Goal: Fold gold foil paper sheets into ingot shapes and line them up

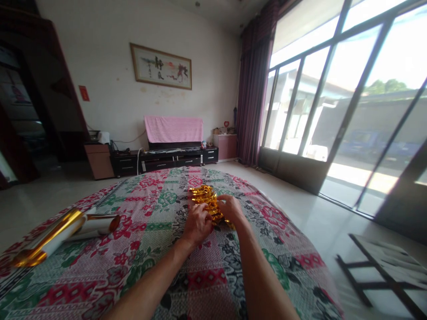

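Observation:
A bunch of shiny gold foil [204, 193], crinkled and strip-like, lies on the patterned tablecloth [156, 262] in front of me. My left hand [199, 223] is at its near left side, fingers bent and closed on the foil. From the right, my right hand [231, 209] reaches in with curled fingers that pinch the foil's edge. The fingertips of both hands are partly hidden by the hands and the foil.
Rolls of gold and white foil sheet [66, 233] lie at the table's left. A low stool or frame [383, 271] stands on the floor at right. Beyond the round table are a TV cabinet [167, 162] with a pink cloth [173, 129] above it, and glass doors [353, 102].

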Action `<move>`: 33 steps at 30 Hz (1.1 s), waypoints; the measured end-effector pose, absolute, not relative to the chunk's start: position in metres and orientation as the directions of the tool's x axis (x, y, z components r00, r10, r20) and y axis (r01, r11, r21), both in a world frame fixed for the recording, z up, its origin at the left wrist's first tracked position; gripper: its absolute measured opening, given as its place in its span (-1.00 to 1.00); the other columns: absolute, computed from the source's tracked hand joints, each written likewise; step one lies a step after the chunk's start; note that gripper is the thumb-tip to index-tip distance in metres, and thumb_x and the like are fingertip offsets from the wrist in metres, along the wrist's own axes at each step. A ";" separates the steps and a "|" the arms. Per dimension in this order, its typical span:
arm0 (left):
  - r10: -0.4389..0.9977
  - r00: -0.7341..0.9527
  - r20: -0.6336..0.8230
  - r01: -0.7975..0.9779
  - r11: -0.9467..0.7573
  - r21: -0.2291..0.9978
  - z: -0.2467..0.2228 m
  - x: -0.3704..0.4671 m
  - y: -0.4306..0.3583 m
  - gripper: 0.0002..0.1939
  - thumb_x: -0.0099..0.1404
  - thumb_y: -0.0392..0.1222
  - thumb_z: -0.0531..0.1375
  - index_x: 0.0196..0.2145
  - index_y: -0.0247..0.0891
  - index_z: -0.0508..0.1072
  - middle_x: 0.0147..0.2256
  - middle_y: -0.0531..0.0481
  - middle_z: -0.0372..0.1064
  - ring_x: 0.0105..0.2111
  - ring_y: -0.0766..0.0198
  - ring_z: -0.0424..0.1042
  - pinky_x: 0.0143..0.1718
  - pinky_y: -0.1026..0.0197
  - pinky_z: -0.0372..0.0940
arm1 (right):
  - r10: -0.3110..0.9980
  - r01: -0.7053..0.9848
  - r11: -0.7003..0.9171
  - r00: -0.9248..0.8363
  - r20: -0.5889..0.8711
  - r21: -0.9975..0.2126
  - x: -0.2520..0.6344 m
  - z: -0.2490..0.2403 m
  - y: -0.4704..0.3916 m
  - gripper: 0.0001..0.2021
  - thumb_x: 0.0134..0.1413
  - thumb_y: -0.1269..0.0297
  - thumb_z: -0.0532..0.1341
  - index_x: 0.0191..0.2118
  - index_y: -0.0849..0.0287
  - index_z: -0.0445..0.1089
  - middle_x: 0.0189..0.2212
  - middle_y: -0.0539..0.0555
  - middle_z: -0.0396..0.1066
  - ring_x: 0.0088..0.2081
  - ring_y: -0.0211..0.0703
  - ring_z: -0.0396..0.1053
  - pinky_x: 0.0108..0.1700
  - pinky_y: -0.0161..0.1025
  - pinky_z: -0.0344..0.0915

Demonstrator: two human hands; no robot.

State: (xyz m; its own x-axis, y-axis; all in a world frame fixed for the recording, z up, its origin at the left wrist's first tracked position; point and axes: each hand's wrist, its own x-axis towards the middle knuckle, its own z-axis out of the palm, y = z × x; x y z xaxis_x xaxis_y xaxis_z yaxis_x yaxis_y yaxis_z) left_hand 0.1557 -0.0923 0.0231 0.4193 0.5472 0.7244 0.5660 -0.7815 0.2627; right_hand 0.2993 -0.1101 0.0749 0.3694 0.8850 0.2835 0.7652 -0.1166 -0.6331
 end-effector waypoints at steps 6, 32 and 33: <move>0.549 0.410 0.728 0.558 -0.783 0.277 0.020 0.158 -0.089 -0.86 0.06 -0.41 0.14 -0.52 -0.26 0.47 -0.16 -0.12 0.36 -0.12 0.11 0.29 -0.05 -0.02 0.24 | 0.881 0.732 -0.105 0.383 0.279 -0.673 0.300 0.075 -0.110 -0.73 -0.12 0.36 0.12 -0.28 0.08 0.52 -0.45 0.07 0.50 -0.35 -0.12 0.41 -0.26 -0.28 0.25; 0.620 0.385 0.684 0.564 -0.744 0.358 0.013 0.162 -0.089 -0.85 0.06 -0.38 0.13 -0.46 -0.27 0.50 -0.13 -0.11 0.35 -0.08 0.14 0.27 0.02 0.05 0.18 | 0.908 0.755 -0.140 0.356 0.221 -0.640 0.296 0.076 -0.112 -0.69 -0.07 0.35 0.08 -0.21 0.11 0.49 -0.48 0.05 0.46 -0.41 -0.19 0.35 -0.32 -0.32 0.19; 0.620 0.386 0.683 0.562 -0.745 0.359 0.013 0.161 -0.089 -0.85 0.06 -0.38 0.13 -0.46 -0.27 0.50 -0.13 -0.11 0.35 -0.08 0.14 0.27 0.02 0.05 0.18 | 0.908 0.757 -0.138 0.354 0.223 -0.639 0.296 0.076 -0.111 -0.69 -0.08 0.35 0.08 -0.21 0.10 0.49 -0.48 0.05 0.46 -0.40 -0.18 0.36 -0.32 -0.32 0.19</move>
